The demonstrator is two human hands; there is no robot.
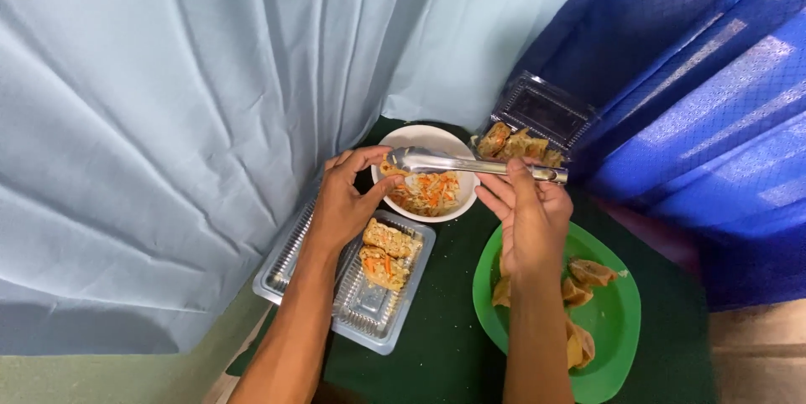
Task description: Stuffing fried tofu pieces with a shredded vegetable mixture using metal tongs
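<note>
right hand point(531, 217): centre-right of frame, fingers closed round the handle end of metal tongs point(470, 164), which lie across the frame w/ tips pointing left.
tongs: arms look pressed nearly together; tips sit over the left rim of the white bowl point(417, 137) by a bit of food, can't tell if anything's pinched.
left hand point(346, 202): centre of frame, thumb & fingers curled on the bowl's left rim, gripping it.
white bowl: upper centre, on the dark green tabletop point(437, 345); holds shredded veg salad point(428, 194) (orange & pale strips).
clear tray, front point(369, 316): lower left of centre, just below the bowl, lid folded out to the left; two stuffed fried pieces point(388, 253) in it, near the left wrist.
clear tray, back point(546, 110): upper right of centre, lid up, w/ more fried pieces point(512, 145) touching the bowl's right side.
green plate point(617, 320): lower right, under the right forearm; golden pastries point(588, 274) on it.
backdrop: pale blue cloth point(168, 118) left, dark blue cloth point(714, 76) right.
</note>
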